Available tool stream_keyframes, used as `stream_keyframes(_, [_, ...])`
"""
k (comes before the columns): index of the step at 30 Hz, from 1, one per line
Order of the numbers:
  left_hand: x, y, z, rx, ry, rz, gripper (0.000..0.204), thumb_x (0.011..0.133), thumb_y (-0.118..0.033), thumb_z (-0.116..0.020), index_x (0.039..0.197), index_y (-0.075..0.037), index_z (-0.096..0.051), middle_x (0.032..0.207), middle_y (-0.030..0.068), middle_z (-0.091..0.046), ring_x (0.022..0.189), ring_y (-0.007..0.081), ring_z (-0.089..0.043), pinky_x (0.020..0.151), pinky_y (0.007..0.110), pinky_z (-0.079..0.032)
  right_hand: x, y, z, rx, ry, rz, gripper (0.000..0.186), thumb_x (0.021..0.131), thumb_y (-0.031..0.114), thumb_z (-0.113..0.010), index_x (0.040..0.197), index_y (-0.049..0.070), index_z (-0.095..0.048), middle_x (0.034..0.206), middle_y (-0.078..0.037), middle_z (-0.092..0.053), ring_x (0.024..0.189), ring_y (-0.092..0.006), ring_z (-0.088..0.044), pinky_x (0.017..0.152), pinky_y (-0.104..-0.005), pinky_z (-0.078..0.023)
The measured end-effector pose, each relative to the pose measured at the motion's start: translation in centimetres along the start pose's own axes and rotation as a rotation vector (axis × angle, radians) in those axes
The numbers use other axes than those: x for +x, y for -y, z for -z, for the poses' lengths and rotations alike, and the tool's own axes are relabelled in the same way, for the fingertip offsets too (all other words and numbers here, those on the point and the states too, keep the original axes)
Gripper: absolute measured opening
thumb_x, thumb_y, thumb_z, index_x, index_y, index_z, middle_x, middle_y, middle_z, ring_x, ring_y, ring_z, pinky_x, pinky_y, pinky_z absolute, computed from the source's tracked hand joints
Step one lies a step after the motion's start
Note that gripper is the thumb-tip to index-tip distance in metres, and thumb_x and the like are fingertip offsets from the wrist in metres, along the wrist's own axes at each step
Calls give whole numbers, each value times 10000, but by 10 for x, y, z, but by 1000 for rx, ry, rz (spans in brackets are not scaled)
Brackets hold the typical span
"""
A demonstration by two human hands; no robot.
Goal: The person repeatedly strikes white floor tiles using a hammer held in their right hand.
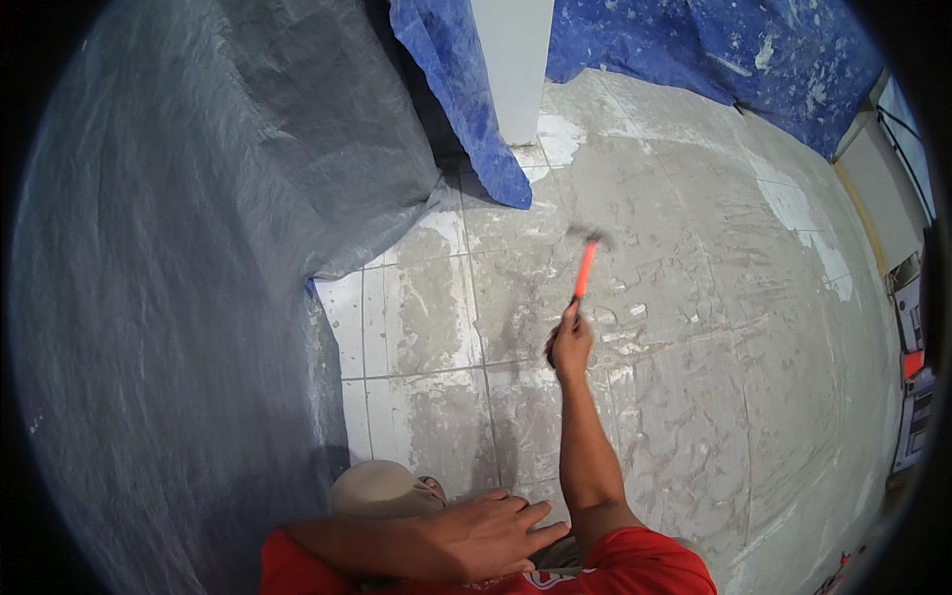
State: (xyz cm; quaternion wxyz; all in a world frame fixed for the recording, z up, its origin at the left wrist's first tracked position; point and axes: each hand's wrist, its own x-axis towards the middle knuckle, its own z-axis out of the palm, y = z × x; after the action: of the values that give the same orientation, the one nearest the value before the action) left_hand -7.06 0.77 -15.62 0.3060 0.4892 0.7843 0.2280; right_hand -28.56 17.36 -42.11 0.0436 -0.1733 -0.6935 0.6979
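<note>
While gray sheeting drapes the left of the frame, a person's left hand lies at bottom center, empty, its fingers loosely spread; near the middle, the right hand grips an orange-handled hammer, its head blurred against a smeared tile floor, with blue tarp at upper right.

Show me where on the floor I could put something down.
There's free floor between the grey sheet and hammer, and rough floor right of the hammer, below the wide blue sheet. It's crowded near the left hand and knee.
</note>
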Motion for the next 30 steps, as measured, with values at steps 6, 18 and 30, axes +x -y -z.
stream_keyframes(6, [-9,3,6,40,27,86,600,994,-396,-495,1471,-50,-378,1384,217,-464,1145,329,-563,1014,428,-415,-10,184,7,144,-213,689,245,1042,221,-490,1149,3,-456,774,-41,-559,611,-91,-507,561,-244,-449])
stream_keyframes(18, [2,-2,-1,86,-15,53,618,951,-360,-578,1450,-40,-400,1322,220,-503,1123,322,-583,965,421,-446,-17,-111,15,-542,106,-90,338,989,309,-521,904,-16,-558,753,-200,-630,677,-331,-631,618,-441,-489])
stream_keyframes(30, [-1,-3,6,34,78,89,606,993,-387,-496,1478,-50,-363,1371,224,-470,1194,334,-542,1033,451,-401,-23,177,3,220,-240,766,255,1032,182,-507,1202,18,-411,828,-39,-536,678,-90,-527,568,-209,-444])
